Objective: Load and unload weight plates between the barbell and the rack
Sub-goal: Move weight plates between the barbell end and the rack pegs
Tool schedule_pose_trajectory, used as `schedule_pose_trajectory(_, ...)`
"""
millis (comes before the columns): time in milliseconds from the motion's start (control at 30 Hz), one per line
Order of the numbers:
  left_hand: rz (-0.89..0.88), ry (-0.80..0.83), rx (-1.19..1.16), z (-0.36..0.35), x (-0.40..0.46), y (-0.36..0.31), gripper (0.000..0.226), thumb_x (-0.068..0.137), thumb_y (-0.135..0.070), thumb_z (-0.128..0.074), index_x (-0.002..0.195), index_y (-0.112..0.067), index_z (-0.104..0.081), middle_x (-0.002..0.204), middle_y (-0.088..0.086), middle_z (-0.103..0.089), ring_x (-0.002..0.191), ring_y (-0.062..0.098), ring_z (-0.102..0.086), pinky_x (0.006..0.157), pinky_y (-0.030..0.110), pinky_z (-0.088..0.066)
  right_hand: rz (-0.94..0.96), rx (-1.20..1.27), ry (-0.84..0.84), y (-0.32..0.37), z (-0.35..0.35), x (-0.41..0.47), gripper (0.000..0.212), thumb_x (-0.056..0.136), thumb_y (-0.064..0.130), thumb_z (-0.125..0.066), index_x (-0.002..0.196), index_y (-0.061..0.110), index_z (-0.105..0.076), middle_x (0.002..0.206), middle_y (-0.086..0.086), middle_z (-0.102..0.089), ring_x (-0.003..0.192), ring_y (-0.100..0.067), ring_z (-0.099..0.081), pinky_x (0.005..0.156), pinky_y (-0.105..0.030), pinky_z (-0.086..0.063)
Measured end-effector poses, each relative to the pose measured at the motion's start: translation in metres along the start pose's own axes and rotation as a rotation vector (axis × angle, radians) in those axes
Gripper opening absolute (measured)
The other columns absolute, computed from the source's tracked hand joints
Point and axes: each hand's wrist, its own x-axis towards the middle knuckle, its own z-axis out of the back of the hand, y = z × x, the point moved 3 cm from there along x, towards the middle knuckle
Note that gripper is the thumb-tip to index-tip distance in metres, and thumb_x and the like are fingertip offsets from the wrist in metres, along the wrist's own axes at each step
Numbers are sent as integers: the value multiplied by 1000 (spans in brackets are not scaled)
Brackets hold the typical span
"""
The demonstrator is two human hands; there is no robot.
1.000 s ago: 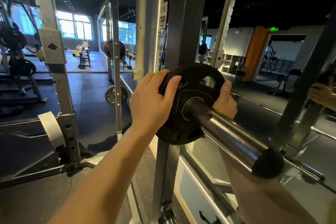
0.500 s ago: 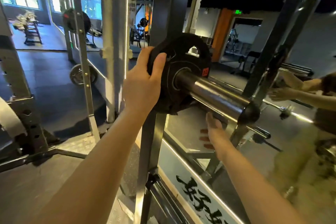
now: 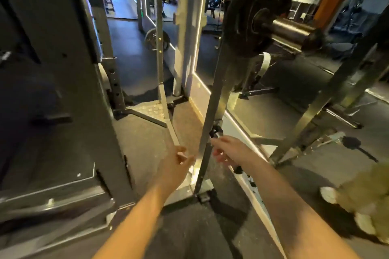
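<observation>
Both our hands have come off the plate [image 3: 255,9] and dropped low, and our view has tipped toward the floor [image 3: 143,153]. At left the big rack post [image 3: 69,65] stands close, with bare floor between it and the slim upright [image 3: 212,99]. Our left hand [image 3: 176,166] hangs loosely curled and holds nothing, just left of that upright. Our right hand [image 3: 231,151], fingers half open and empty, reaches by the upright's knob [image 3: 215,131]. Above right, the plate sits on the barbell sleeve [image 3: 290,29], whose outer end is free.
</observation>
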Motion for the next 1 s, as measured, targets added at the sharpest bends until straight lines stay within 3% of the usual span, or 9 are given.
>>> schedule_pose_trajectory(100, 74, -28, 82, 10, -46, 48, 21, 93, -34, -61, 111, -23, -62, 96, -6, -63, 87, 12, -59, 70, 20, -38, -44, -21, 77, -31, -42, -17, 26, 95, 44, -54, 103, 20, -60, 93, -3, -69, 72, -14, -65, 53, -19, -44)
schedule_pose_trajectory(200, 138, -57, 69, 27, -87, 93, 6, 91, -31, -63, 89, -26, -65, 94, -1, -68, 93, 20, -63, 78, 29, -45, -120, -8, 175, -57, -89, -35, 27, 95, 40, -55, 105, 16, -60, 88, -4, -67, 70, -15, -62, 59, -24, -46)
schedule_pose_trajectory(533, 375, -308, -107, 143, -202, 213, 6, 90, -25, -63, 90, -21, -66, 91, 6, -70, 91, 26, -64, 90, 39, -50, -52, -163, 483, -7, -271, -92, 28, 99, 34, -51, 108, 9, -58, 79, -4, -57, 59, -11, -50, 55, -21, -37)
schedule_pose_trajectory(633, 413, -339, -149, 184, -233, 250, 6, 89, -27, -61, 86, -25, -66, 91, 3, -70, 92, 25, -64, 90, 39, -51, -83, -176, 584, 11, -335, -102, 21, 100, 32, -50, 89, 14, -53, 73, -5, -50, 54, -12, -42, 49, -21, -32)
schedule_pose_trajectory(767, 529, -415, -200, 263, -291, 316, 9, 91, -21, -59, 85, -27, -65, 90, -1, -69, 92, 21, -66, 89, 36, -52, -63, -280, 613, 33, -448, -116, 23, 99, 34, -51, 83, 17, -49, 72, -6, -54, 50, -13, -46, 49, -22, -34)
schedule_pose_trajectory(1000, 719, -671, -251, 422, -404, 421, 8, 93, -30, -57, 89, -27, -64, 92, -3, -69, 90, 18, -65, 86, 33, -51, 99, -549, 867, 76, -674, -186, 22, 99, 34, -48, 86, 18, -51, 81, -3, -56, 64, -11, -52, 55, -20, -40)
